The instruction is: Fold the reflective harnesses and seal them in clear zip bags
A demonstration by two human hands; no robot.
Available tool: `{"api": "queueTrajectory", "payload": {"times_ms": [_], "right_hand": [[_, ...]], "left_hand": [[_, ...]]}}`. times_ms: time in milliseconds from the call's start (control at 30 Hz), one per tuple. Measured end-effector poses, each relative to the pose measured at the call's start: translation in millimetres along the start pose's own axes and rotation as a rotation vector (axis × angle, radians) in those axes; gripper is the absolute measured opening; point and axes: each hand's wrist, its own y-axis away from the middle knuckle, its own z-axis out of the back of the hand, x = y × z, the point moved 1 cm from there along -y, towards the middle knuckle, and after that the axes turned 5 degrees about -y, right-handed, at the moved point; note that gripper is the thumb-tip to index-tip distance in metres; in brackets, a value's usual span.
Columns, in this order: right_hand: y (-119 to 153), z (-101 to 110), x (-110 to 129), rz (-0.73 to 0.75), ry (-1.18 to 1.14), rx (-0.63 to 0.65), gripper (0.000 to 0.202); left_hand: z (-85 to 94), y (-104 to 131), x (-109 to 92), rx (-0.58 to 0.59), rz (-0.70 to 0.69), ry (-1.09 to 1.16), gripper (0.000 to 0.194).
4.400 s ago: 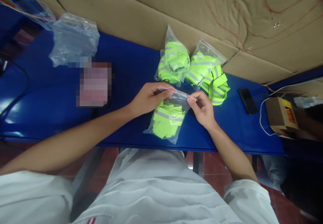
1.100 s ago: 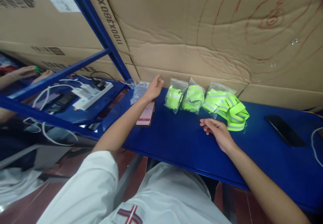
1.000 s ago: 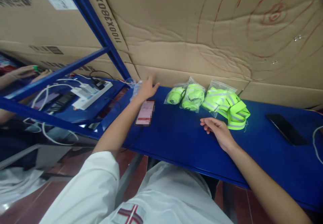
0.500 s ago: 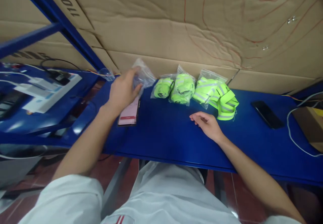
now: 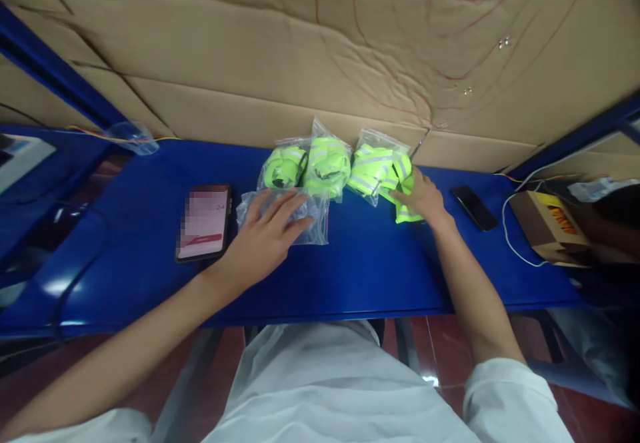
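Note:
My left hand point(image 5: 263, 240) lies over a clear plastic bag point(image 5: 319, 226) on the blue table, its fingers spread out flat. On the right, my right hand point(image 5: 427, 199) grips a loose neon-yellow reflective strap point(image 5: 407, 214) with grey stripes; part of the strap is hidden behind the fingers. Just left of it, a zip bag point(image 5: 369, 171) has more yellow strap in or under it. Two further clear zip bags, a middle one point(image 5: 327, 166) and a left one point(image 5: 283, 166), hold rolled yellow straps near the cardboard wall.
A phone with a lit screen point(image 5: 204, 223) rests left of my left hand. Another phone, dark point(image 5: 474, 207), lies to the right, before a white cable and an open cardboard box point(image 5: 547, 226). A clear plastic cup point(image 5: 135, 138) lies at the back left. Cardboard point(image 5: 225, 50) lines the back.
My left hand has brought the clear bag from the back left, beside the phone, to the table in front of the filled bags. My right hand has moved onto the loose strap. The view has shifted right.

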Motion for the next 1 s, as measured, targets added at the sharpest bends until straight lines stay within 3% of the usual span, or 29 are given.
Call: {"api": "queueTrajectory", "payload": {"times_ms": [133,233,300,400,500,600,667,700,733,833,900,1000], "right_hand": [[-10,16,-10,-0.058,-0.017,-0.142,0.056],[-9,39,-27,-0.015,-0.188,-0.404,0.035],[-2,57,-34,0.081,-0.362,-0.613,0.030],[21,82,-25,0.236,-0.561,-0.823,0.028],[62,93,5,0.422,-0.706,-0.942,0.019],[115,74,45,0.608,-0.671,-0.864,0.013],[149,45,70,0.910,-0.550,-0.646,0.013],[165,28,81,1.132,-0.460,-0.532,0.015],[178,12,88,1.238,-0.419,-0.486,0.016],[201,-23,97,1.439,-0.216,-0.369,0.011],[204,-29,90,1.482,-0.215,-0.304,0.029],[192,-17,59,1.307,-0.316,-0.285,0.049]], "left_hand": [[6.0,10,-40,-0.038,-0.149,0.151,0.040],[3.1,18,-67,-0.025,-0.282,0.260,0.032],[0.8,17,-77,0.004,-0.280,0.355,0.029],[-2.2,3,-83,0.096,-0.113,0.709,0.030],[-10.1,-22,-86,0.263,0.245,1.344,0.037],[-22.8,-48,-90,0.445,0.683,2.037,0.060],[-28.8,-59,-91,0.504,0.823,2.345,0.065],[-30.3,-62,-91,0.521,0.849,2.434,0.066],[-30.9,-64,-91,0.531,0.865,2.479,0.064],[-28.9,-59,-91,0.548,0.936,2.379,0.068],[-26.1,-54,-91,0.519,0.912,2.193,0.080],[-22.8,-49,-87,0.381,0.745,1.895,0.074]]}}
